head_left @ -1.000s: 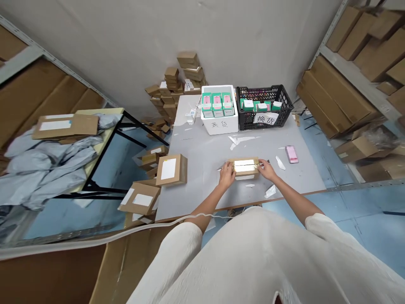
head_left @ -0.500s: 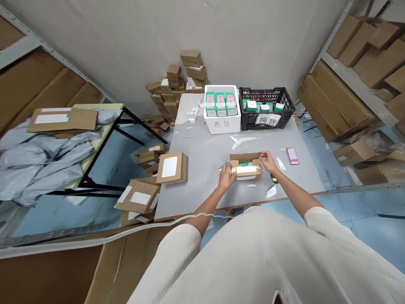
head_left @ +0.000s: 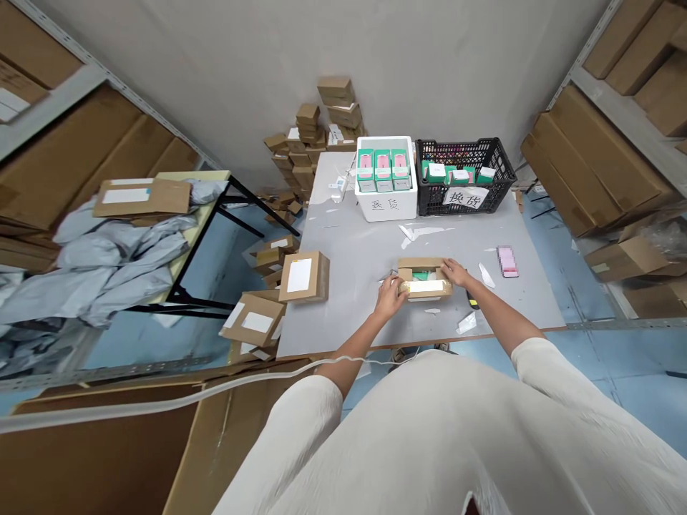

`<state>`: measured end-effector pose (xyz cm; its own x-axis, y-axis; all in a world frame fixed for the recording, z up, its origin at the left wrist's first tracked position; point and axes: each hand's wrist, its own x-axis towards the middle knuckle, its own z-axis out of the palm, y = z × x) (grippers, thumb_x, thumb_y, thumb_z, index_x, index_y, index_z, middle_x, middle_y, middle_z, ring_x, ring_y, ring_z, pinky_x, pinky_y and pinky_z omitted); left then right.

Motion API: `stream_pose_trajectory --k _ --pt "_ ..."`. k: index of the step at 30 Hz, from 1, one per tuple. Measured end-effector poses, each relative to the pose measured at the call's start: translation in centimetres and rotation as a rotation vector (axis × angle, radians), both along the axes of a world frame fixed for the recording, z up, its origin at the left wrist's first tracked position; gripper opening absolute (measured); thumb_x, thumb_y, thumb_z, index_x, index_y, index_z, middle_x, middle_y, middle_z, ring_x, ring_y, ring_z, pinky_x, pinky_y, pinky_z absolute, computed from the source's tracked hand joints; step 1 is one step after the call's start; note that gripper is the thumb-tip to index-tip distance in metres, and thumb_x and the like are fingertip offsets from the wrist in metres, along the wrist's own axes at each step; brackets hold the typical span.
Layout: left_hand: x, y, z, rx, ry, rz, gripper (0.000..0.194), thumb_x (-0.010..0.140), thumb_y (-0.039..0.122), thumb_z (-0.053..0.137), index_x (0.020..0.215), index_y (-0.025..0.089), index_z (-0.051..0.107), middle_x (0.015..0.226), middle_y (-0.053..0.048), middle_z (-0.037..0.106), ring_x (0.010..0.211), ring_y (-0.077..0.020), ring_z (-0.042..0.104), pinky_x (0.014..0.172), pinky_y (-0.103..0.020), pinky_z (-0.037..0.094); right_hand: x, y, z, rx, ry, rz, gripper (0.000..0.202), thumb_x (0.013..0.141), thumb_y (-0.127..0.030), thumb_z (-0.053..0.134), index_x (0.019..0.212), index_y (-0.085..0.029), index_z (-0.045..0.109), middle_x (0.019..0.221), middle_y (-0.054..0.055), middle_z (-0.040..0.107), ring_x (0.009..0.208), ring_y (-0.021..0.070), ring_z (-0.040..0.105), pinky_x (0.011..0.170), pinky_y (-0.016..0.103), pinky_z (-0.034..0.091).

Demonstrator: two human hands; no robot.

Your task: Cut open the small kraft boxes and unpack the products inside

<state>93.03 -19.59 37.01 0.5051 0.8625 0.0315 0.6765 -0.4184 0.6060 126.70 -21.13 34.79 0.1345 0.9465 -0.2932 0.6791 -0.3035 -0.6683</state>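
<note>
Grey table — open carton held between both hands.

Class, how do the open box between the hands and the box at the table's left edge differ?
The open box shows something green inside; the left box looks closed. The left hand and right hand touch the open box; neither touches the left box. The open box looks flatter than the left box. Both are cardboard with white labels.

Right of the frame's centre, the cardboard box, closed a second ago, now has its top flaps parted, exposing something green inside.
</note>
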Motion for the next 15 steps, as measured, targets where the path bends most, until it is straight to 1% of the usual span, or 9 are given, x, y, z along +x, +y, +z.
stream_pose_trajectory --k 3,5,7,8,9,11,13,15 --pt "0.0 -0.4 0.9 0.049 -0.062 -0.006 0.021 0.105 0.035 0.059 0.118 0.023 0.070 0.140 -0.014 0.064 0.138 -0.0319 0.059 0.114 -0.049 0.052 0.0 0.3 0.0 -0.032 -0.038 -0.023 0.070 0.105 -0.068 0.045 0.156 -0.022 0.059 0.171 0.018 0.046 0.155 0.0416 0.043 0.127 0.058 0.037" --pt "0.0 -0.7 1.5 0.055 -0.062 -0.056 0.024 0.109 0.036 0.052 0.107 0.024 0.072 0.128 -0.012 0.067 0.132 -0.0303 0.062 0.113 -0.049 0.052 -0.2 0.4 0.2 -0.033 -0.095 -0.009 0.065 0.102 -0.065 0.053 0.149 -0.021 0.064 0.167 0.020 0.048 0.149 0.0433 0.047 0.123 0.057 0.041" --pt "0.0 -0.9 1.9 0.039 -0.015 -0.130 0.021 0.106 0.036 0.056 0.105 0.025 0.074 0.122 -0.011 0.069 0.128 -0.0306 0.063 0.113 -0.050 0.053 -0.5 0.4 0.2 -0.022 -0.160 0.015 0.062 0.098 -0.063 0.061 0.144 -0.021 0.065 0.161 0.021 0.050 0.144 0.0439 0.049 0.120 0.058 0.042" --pt "0.1 -1.0 2.0 0.032 0.022 -0.166 0.018 0.103 0.034 0.060 0.108 0.026 0.075 0.125 -0.011 0.068 0.129 -0.0316 0.062 0.114 -0.051 0.052 -0.7 0.3 0.2 -0.015 -0.189 0.027 0.063 0.095 -0.062 0.064 0.143 -0.021 0.065 0.159 0.021 0.051 0.142 0.0439 0.049 0.119 0.058 0.042" --pt "0.2 -1.1 2.0 0.032 0.061 -0.198 0.020 0.099 0.032 0.065 0.115 0.027 0.075 0.131 -0.012 0.068 0.134 -0.0331 0.060 0.116 -0.053 0.050 -1.0 0.1 0.2 -0.007 -0.212 0.035 0.066 0.093 -0.062 0.067 0.144 -0.022 0.063 0.157 0.021 0.052 0.142 0.0439 0.049 0.119 0.058 0.041" --pt "0.7 -1.3 2.1 0.048 0.138 -0.264 0.043 0.092 0.025 0.071 0.134 0.029 0.071 0.149 -0.012 0.062 0.147 -0.0365 0.051 0.122 -0.057 0.043 -1.7 -0.2 0.0 0.016 -0.238 0.046 0.075 0.088 -0.063 0.073 0.150 -0.023 0.058 0.158 0.021 0.052 0.143 0.0438 0.047 0.121 0.058 0.038" --pt "1.4 -1.2 2.0 0.067 0.196 -0.350 0.066 0.088 0.019 0.072 0.151 0.033 0.062 0.163 -0.012 0.054 0.158 -0.0381 0.040 0.129 -0.060 0.033 -2.4 -0.6 0.1 0.025 -0.250 0.043 0.088 0.083 -0.063 0.077 0.157 -0.023 0.050 0.161 0.021 0.049 0.145 0.0446 0.045 0.122 0.059 0.035" --pt "2.2 -1.0 1.9 0.071 0.230 -0.436 0.075 0.087 0.016 0.071 0.158 0.034 0.055 0.166 -0.011 0.053 0.163 -0.0382 0.034 0.133 -0.064 0.022 -2.9 -0.8 0.4 -0.004 -0.254 0.034 0.097 0.080 -0.061 0.079 0.162 -0.021 0.044 0.167 0.022 0.044 0.148 0.0463 0.043 0.123 0.062 0.033"
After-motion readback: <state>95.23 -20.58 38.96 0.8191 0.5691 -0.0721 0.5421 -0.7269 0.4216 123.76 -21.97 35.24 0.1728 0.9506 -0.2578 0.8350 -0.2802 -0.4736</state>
